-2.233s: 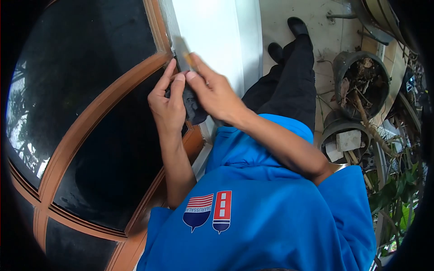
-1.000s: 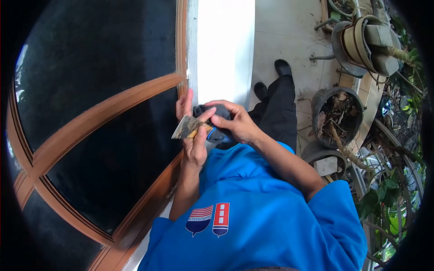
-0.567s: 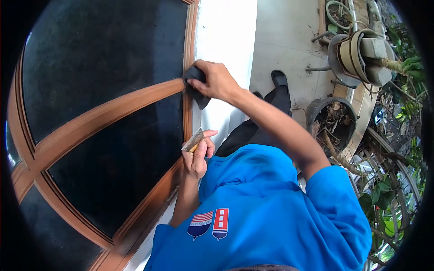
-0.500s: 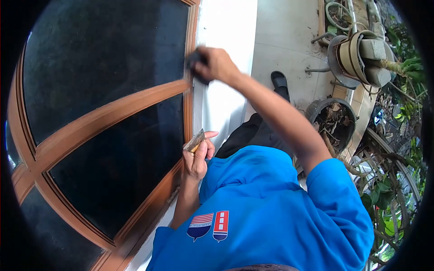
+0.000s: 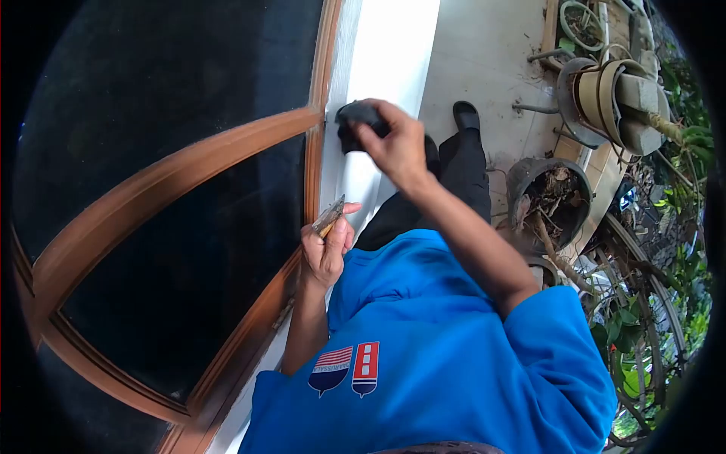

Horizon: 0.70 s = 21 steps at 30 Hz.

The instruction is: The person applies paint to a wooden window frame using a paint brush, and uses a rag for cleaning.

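Note:
A dark cloth-like bundle [image 5: 355, 125] is gripped in my right hand [image 5: 397, 144], held over the white wall edge beside the brown wooden frame [image 5: 312, 170]. Lower down, my left hand [image 5: 325, 250] holds a small scraper-like tool [image 5: 330, 217] with a worn, greyish flat blade and a yellowish part by the fingers. Its index finger points out past the blade. Dark glass panes [image 5: 189, 272] fill the wooden frame to the left of both hands.
A pale tiled floor [image 5: 484, 68] runs past my feet. To the right stand a round dark pot [image 5: 550, 198] with dry leaves, a beige pot [image 5: 597, 94] holding grey blocks, metal legs and green plants [image 5: 631, 325].
My right hand has moved right and slightly down with the dark bundle, away from the wooden frame. My left hand has shifted slightly up and left with its tool.

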Each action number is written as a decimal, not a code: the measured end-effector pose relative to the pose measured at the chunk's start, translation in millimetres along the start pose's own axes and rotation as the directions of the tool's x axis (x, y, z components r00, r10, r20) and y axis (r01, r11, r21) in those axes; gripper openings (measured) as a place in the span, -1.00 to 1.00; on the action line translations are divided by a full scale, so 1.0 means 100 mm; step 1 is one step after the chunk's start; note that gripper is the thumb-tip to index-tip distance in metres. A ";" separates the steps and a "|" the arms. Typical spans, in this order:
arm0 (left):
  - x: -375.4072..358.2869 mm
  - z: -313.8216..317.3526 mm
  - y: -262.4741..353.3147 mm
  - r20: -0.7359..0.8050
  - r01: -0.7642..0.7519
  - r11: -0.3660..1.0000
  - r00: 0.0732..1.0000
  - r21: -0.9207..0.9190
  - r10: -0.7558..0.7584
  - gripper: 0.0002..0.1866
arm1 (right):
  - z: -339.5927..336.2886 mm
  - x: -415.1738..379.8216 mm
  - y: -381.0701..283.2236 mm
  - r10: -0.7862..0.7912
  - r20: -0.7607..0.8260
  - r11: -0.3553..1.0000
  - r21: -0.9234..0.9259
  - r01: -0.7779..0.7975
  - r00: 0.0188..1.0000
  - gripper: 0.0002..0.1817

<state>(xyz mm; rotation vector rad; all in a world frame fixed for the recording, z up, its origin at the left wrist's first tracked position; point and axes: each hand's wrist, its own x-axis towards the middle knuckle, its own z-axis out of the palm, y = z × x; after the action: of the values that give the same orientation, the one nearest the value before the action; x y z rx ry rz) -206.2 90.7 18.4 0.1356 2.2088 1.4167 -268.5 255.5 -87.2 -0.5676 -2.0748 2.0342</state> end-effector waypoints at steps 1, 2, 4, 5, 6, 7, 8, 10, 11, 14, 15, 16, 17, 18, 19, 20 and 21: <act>0.00 -0.01 0.00 0.003 0.011 1.000 1.000 0.004 -0.011 -0.60 | 0.11 -0.09 -0.04 0.046 -0.023 0.997 0.063 -0.045 0.999 -0.69; -0.02 -0.02 -0.01 0.005 0.023 1.000 1.000 0.010 -0.023 -0.61 | 0.20 -0.10 -0.06 0.000 -0.047 0.997 0.073 0.003 0.999 -0.67; -0.02 -0.02 -0.02 0.003 0.008 1.000 1.000 -0.007 -0.008 -0.61 | 0.39 -0.05 0.00 -0.092 -0.041 0.996 0.016 0.092 0.995 -0.62; -0.03 -0.03 -0.02 0.001 0.001 1.000 1.000 -0.014 -0.001 -0.62 | 0.47 -0.04 0.01 -0.114 -0.019 0.993 -0.019 0.113 0.993 -0.60; -0.05 -0.04 -0.02 0.006 0.005 1.000 1.000 -0.011 -0.005 -0.62 | 0.54 -0.08 0.02 -0.176 -0.067 0.984 -0.037 0.174 0.982 -0.57; -0.06 -0.04 -0.02 0.010 0.006 1.000 1.000 -0.009 -0.006 -0.62 | 0.58 -0.15 0.04 -0.166 -0.058 0.986 -0.039 0.164 0.984 -0.57; -0.04 -0.03 -0.02 0.012 -0.001 1.000 1.000 -0.011 0.001 -0.62 | 0.59 -0.22 0.04 -0.165 -0.048 0.986 -0.044 0.163 0.985 -0.57; 0.01 0.00 -0.02 0.030 0.006 1.000 1.000 -0.025 -0.005 -0.62 | 0.57 -0.31 0.04 -0.152 -0.027 0.988 -0.022 0.151 0.988 -0.58; 0.02 0.02 -0.02 0.043 0.013 0.999 0.999 -0.031 -0.011 -0.62 | 0.55 -0.31 0.06 -0.130 -0.023 0.991 -0.026 0.130 0.991 -0.58; 0.04 0.03 0.02 0.056 -0.014 1.000 0.998 0.008 0.013 -0.63 | 0.45 -0.11 -0.12 -0.054 -0.022 0.995 -0.089 0.052 0.998 -0.55; 0.03 0.03 0.02 0.059 -0.003 1.000 0.998 0.003 0.003 -0.63 | 0.49 -0.12 -0.12 -0.024 -0.019 0.994 -0.105 0.022 1.000 -0.54; 0.03 0.02 0.01 0.063 0.005 1.000 0.998 -0.002 -0.005 -0.63 | 0.54 -0.13 -0.13 0.003 -0.018 0.993 -0.121 -0.005 1.000 -0.53; 0.04 0.01 0.00 0.064 0.009 1.000 0.998 -0.008 -0.008 -0.64 | 0.58 -0.12 -0.13 0.025 -0.017 0.990 -0.137 -0.027 1.000 -0.51; 0.04 0.00 -0.01 0.060 0.001 1.000 0.998 -0.027 0.000 -0.65 | 0.59 -0.19 -0.16 0.083 0.033 0.991 -0.109 -0.079 0.996 -0.51; 0.05 -0.01 -0.04 0.056 -0.010 0.999 0.998 -0.050 0.013 -0.67 | 0.59 -0.21 -0.15 0.098 0.075 0.988 -0.128 -0.088 0.992 -0.50; 0.06 0.00 -0.05 0.058 -0.018 0.997 0.998 -0.074 0.023 -0.68 | 0.57 -0.23 -0.15 0.119 0.112 0.983 -0.150 -0.102 0.987 -0.49; 0.05 0.00 -0.05 0.071 -0.014 0.996 0.997 -0.083 0.020 -0.68 | 0.54 -0.26 -0.13 0.145 0.151 0.978 -0.173 -0.118 0.978 -0.48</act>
<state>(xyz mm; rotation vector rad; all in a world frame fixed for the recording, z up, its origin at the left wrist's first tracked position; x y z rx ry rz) -209.8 90.2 12.0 0.1741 2.0925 1.4864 -267.5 195.1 -72.9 -0.5982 -2.3754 2.0560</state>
